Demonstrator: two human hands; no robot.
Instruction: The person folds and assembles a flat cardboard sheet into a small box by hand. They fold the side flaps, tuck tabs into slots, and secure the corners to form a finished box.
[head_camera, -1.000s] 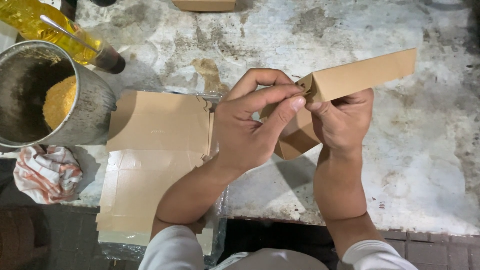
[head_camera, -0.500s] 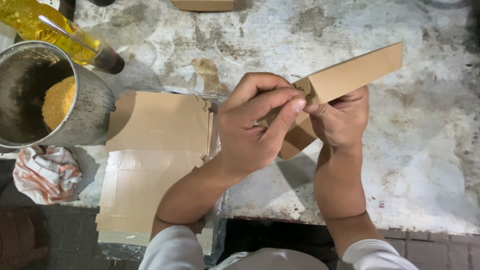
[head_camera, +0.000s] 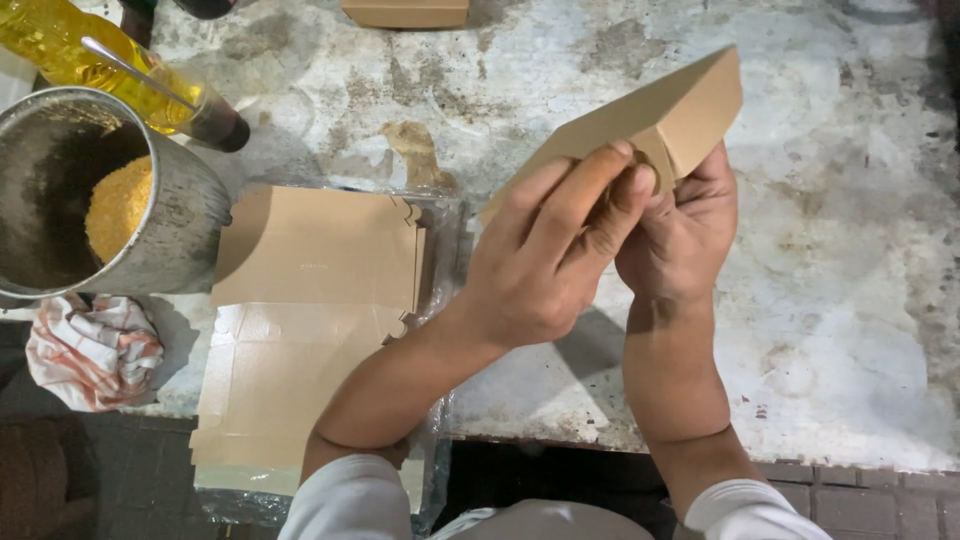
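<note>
A brown cardboard box (head_camera: 640, 125) is being held up above the stained table (head_camera: 830, 260), tilted, with its far end raised. It is being pinched at its near end by the left hand (head_camera: 545, 265), fingers pressed together on the fold, and gripped from beneath by the right hand (head_camera: 680, 235). Flat cardboard sheets (head_camera: 310, 300) are lying beside a metal pot (head_camera: 160, 235) and a yellow bottle (head_camera: 110, 65).

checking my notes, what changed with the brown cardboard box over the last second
The brown cardboard box tilted steeper, its far end rising, with the left hand and right hand keeping their grip. The flat cardboard stack and metal bucket stayed put.
</note>
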